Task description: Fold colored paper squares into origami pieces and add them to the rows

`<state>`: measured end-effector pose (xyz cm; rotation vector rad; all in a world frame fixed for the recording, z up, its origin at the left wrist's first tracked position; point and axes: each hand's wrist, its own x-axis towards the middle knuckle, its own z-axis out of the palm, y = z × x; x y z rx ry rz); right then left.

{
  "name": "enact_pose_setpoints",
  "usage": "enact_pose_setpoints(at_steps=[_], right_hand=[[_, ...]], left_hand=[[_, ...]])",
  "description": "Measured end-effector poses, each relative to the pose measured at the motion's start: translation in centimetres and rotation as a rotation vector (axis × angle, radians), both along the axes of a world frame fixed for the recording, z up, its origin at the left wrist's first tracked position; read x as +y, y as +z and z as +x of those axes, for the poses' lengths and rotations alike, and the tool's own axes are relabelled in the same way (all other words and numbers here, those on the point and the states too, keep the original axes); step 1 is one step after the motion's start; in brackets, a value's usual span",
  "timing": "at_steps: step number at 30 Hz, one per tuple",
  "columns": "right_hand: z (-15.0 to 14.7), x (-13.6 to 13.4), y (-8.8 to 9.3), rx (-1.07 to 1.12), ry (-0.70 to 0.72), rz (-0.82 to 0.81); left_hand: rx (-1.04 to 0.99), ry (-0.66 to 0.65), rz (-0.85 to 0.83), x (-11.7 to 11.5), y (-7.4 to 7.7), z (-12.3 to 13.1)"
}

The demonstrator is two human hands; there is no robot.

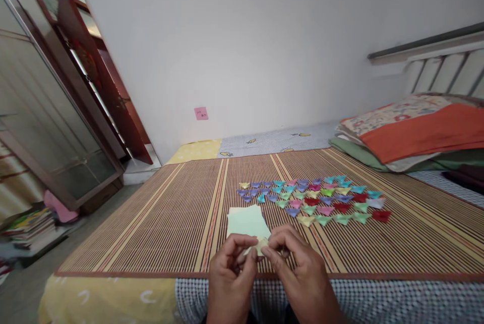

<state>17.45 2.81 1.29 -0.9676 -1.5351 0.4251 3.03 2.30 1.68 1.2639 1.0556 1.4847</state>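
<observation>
Over the bed mat, my left hand and right hand pinch a pale paper mid-fold; creasing it likely needs aligned edges.

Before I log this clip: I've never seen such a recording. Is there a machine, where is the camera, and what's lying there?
There is no machine: a person works with bare hands. The single picture comes from a camera worn on their head, looking forward and down. The left hand and right hand meet at the bottom edge, each grip pinching one small pale paper. Just beyond it lies a pale green stack of sheets, then rows of small folded shapes in many colours, all on a striped mat. Pillows lie at the right.
</observation>
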Motion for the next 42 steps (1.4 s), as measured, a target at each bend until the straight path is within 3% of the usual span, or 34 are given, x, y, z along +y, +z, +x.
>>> enact_pose_setpoints(at_steps=[8, 17, 29, 35, 42], right_hand=[[-0.2, -0.1, 0.1, 0.009, 0.01, -0.022], [0.0, 0.1, -0.7, -0.021, -0.05, -0.099], [0.7, -0.2, -0.2, -0.071, 0.085, -0.115], [1.1, -0.3, -0.4, 0.02, 0.058, -0.115], [0.5, -0.5, -0.7, 0.109, 0.048, -0.084]], left_hand=[[0.051, 0.029, 0.032, -0.2, -0.2, 0.3], [-0.014, 0.022, 0.026, -0.7, 1.0, 1.2], [0.088, -0.164, 0.021, -0.1, 0.5, 0.3], [-0.006, -0.146, -0.02, -0.3, 0.2, 0.1], [-0.189, -0.227, -0.137, 0.0, 0.3, 0.1]])
